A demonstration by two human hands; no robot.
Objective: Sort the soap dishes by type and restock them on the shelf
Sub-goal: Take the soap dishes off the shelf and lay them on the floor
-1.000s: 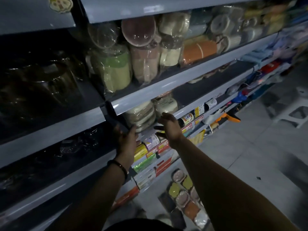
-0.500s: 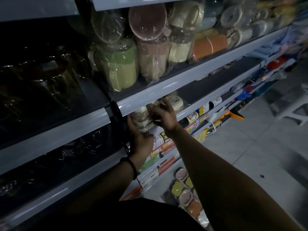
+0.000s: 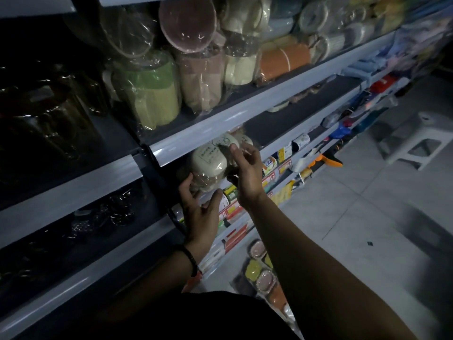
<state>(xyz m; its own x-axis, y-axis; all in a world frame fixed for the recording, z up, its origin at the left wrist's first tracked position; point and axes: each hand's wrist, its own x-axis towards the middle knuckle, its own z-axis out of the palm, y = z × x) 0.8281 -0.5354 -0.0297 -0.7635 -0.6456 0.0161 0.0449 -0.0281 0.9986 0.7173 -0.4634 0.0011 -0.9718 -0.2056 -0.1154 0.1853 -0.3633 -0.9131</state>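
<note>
Wrapped pack of cream soap dishes (image 3: 208,165): stands at the left end of the shelf (image 3: 294,111).
Left hand (image 3: 201,212): in front of the shelf, fingers spread open, gripping nothing.
Right hand (image 3: 247,173): in front of the shelf, fingers loosely straight (contact with the wrap unclear).
Coloured dishes (image 3: 259,273): on the floor (image 3: 343,217) below the shelf.

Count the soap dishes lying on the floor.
6 show, in one row: top pink dish, yellow dish, half-hidden yellow dish, lower pink dish, orange dish, white dish. The right forearm may hide more.

Shop aisle, stocked metal shelves (image 3: 245,111), plastic-wrapped goods (image 3: 157,94)
</note>
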